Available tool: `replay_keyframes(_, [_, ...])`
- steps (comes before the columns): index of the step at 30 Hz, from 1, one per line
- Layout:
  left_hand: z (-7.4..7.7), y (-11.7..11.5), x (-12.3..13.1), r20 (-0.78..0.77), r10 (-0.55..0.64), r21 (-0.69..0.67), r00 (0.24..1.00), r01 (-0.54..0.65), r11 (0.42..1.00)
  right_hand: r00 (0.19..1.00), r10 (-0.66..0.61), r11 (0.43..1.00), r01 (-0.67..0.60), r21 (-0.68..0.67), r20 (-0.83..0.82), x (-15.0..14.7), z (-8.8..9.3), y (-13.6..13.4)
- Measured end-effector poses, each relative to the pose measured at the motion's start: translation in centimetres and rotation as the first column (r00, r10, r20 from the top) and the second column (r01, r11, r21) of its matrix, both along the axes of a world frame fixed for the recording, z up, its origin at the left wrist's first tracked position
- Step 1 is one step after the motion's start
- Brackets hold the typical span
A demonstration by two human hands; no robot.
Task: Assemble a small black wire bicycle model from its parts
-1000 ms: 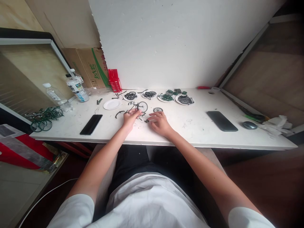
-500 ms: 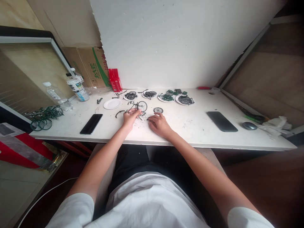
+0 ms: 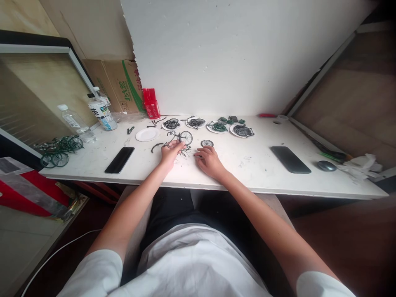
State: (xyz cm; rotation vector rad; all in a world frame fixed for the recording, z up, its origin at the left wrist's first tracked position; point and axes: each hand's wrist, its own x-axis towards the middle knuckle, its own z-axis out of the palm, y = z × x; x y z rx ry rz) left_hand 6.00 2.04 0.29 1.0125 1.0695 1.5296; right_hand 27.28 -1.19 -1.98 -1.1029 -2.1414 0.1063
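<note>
My left hand (image 3: 170, 156) is closed around a partly built model bicycle (image 3: 175, 138), with one spoked wheel (image 3: 186, 138) standing up above my fingers. My right hand (image 3: 210, 161) rests low over the table with its fingers bent together. Some small dark bit shows at its fingertips, too small to name. Just beyond that hand a loose spoked wheel (image 3: 207, 143) lies flat. Thin dark parts (image 3: 185, 153) lie between the two hands. A curved black mudguard-like piece (image 3: 156, 147) is left of my left hand.
Plates of bicycle parts (image 3: 217, 127) line the back, beside a bare white plate (image 3: 147, 134). Finished model bicycles (image 3: 62, 150) and bottles (image 3: 102, 113) stand left. A phone (image 3: 119, 160) lies left, a dark slab (image 3: 290, 159) and a mouse (image 3: 326, 166) right.
My right fingers have drawn back very slightly to the right. The left hand keeps its hold on the model bicycle. The whole view has shifted a little.
</note>
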Motion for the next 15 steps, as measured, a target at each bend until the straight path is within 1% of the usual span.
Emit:
replay_keyframes(6, [0.1,-0.2,0.1,-0.024,0.012,0.012,1.000,-0.012,1.000,1.000,-0.003,1.000,0.003,-0.010,-0.009,0.0,-0.1,0.0])
replay_keyframes(10, [0.2,-0.2,0.1,-0.013,0.020,0.017,1.000,-0.019,1.000,1.000,-0.001,1.000,0.001,0.006,0.001,0.1,-0.2,0.1])
replay_keyframes(12, [0.4,0.1,-0.2,0.002,0.040,0.038,0.999,-0.040,0.998,1.000,0.000,1.000,0.000,0.012,0.009,0.1,-0.2,0.1])
replay_keyframes(15, [0.9,0.9,-1.5,0.020,0.092,0.059,0.996,-0.093,0.994,1.000,-0.004,1.000,0.004,0.011,0.016,0.1,-0.1,0.1])
